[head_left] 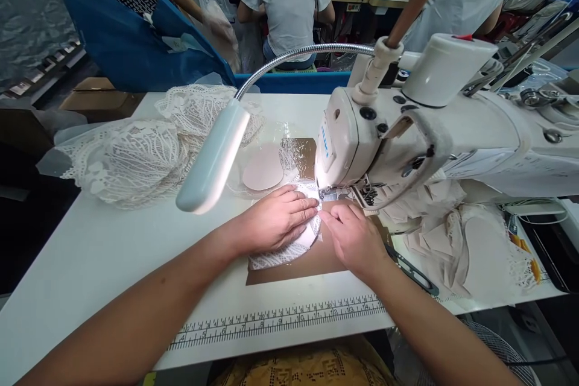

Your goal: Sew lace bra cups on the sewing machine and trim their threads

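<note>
A white lace fabric piece (280, 258) with a curved edge lies under the needle area of the white sewing machine (346, 132). My left hand (283, 217) rests flat on top of it, fingers stretched toward the needle. At the curved edge, my right hand (350, 232) is closed, thumb and forefinger pinching the lace piece close to the presser foot; its other fingers are curled under. Beneath the fabric is a brown sheet (294, 274) on the table. Dark green thread snips (414, 271) lie beside my right wrist.
Stacked lace pieces (131, 160) spread at the left, with a beige oval pad (263, 167) nearer the machine. A gooseneck lamp (215, 157) overhangs the table. Beige cut pieces (479, 247) pile up at the right. A printed ruler (280, 321) runs along the front edge. Other people work beyond.
</note>
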A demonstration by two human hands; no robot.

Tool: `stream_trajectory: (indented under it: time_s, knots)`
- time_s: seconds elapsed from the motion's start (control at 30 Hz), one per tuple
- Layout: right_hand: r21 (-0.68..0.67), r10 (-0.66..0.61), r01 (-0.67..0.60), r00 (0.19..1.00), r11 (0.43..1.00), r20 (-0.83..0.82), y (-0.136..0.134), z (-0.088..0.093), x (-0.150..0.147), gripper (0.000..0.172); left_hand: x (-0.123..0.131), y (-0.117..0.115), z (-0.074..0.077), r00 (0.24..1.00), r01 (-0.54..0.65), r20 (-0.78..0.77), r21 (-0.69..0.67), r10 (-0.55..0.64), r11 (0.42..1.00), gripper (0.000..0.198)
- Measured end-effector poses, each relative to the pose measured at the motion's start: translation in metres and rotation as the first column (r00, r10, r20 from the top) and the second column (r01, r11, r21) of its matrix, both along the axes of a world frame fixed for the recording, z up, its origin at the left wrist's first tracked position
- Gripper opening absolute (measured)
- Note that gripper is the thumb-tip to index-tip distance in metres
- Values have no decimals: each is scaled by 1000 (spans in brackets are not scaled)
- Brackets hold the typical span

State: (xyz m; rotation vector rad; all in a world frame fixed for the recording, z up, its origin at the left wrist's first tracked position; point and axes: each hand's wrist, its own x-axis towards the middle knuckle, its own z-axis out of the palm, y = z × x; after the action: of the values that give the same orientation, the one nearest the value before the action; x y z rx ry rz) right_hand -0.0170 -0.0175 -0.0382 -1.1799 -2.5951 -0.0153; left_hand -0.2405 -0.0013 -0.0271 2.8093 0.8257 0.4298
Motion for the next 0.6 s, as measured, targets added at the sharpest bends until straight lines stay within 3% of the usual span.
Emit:
stream_trajectory:
  time_s: [0.37, 0.6]
  knots:
    - [29, -64, 64, 998, 998, -14, 4, -1, -5, 32, 15, -8, -3, 989, -151, 2, 44, 151, 988, 37]
    - [12, -84, 84, 996, 996, -9, 4, -3, -6, 33, 14, -6, -7, 989, -148, 7, 55, 148, 987, 34]
